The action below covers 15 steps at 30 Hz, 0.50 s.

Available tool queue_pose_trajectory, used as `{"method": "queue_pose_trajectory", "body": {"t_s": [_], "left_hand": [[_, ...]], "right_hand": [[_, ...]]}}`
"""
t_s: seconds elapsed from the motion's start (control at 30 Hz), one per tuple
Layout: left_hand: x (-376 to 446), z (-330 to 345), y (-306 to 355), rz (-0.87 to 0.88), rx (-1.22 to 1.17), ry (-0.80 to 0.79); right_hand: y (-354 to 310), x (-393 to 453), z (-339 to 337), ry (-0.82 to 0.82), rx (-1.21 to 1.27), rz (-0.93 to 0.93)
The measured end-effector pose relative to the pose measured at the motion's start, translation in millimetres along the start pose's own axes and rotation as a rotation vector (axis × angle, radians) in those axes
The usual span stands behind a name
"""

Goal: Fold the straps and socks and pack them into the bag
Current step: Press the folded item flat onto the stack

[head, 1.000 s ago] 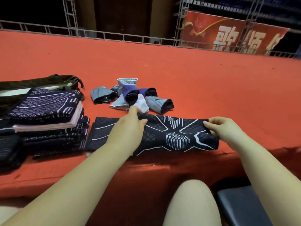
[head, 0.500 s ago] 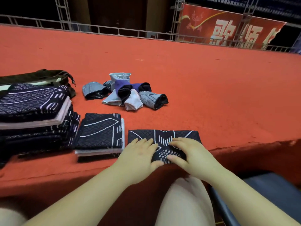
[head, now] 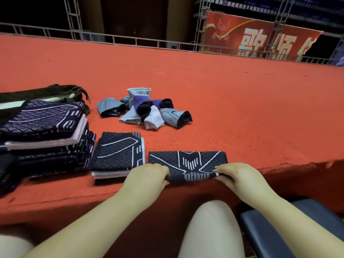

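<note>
Black strap between both hands

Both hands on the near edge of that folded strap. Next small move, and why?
Probably lift it left onto the folded strap beside it. Both the left hand and right hand pinch the near edge of the already doubled strap.

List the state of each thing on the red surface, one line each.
Strap: folded, near edge pinched by both hands.
Left hand: grips strap's left end.
Right hand: grips strap's right end.
Small stack: folded, lying flat.
Tall stack: folded, piled.
Socks: heaped.
Bag: unzipped, partly behind tall stack.
</note>
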<state>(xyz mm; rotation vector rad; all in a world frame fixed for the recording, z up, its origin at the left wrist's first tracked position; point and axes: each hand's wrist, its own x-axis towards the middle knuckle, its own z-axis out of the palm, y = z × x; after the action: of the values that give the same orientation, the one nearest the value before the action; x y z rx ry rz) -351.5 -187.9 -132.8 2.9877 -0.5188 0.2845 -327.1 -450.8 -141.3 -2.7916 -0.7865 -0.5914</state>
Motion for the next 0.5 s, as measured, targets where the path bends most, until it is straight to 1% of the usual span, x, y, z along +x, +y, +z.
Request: {"method": "queue_pose_trajectory", "body": {"t_s": [0.07,0.1,0.17,0.27,0.3,0.33,0.37,0.4,0.5], "left_hand": [[0.8,-11.5,-1.9,-0.031,-0.051,0.065],[1.0,-20.5,-2.7,-0.047,-0.131,0.101],[4.1,-41.3,-4.7,-0.105,-0.329,0.113],[19.9,-71.9,-11.8,-0.167,-0.731,0.129],[25.4,-79.7,-14.5,-0.168,-0.803,0.136],[30.7,-85.1,-17.1,-0.165,-0.822,0.131],[35.1,-88.7,-18.7,-0.164,-0.778,0.119],[39.7,-89.6,-20.3,-0.162,-0.683,0.103],[53.7,-78.3,-17.1,-0.182,-0.264,-0.008]], "right_hand": [[0.6,3.8,-14.1,-0.004,0.080,0.101],[2.3,6.8,-21.7,-0.003,0.138,0.164],[6.4,14.4,-37.5,0.055,0.286,0.255],[9.7,31.2,-62.6,0.190,0.487,0.327],[10.8,37.0,-70.1,0.212,0.519,0.339],[11.6,42.9,-77.1,0.214,0.535,0.348],[12.7,49.5,-82.1,0.195,0.529,0.353],[13.3,56.3,-84.4,0.162,0.511,0.360],[16.3,76.1,-63.5,0.034,0.388,0.416]]}}
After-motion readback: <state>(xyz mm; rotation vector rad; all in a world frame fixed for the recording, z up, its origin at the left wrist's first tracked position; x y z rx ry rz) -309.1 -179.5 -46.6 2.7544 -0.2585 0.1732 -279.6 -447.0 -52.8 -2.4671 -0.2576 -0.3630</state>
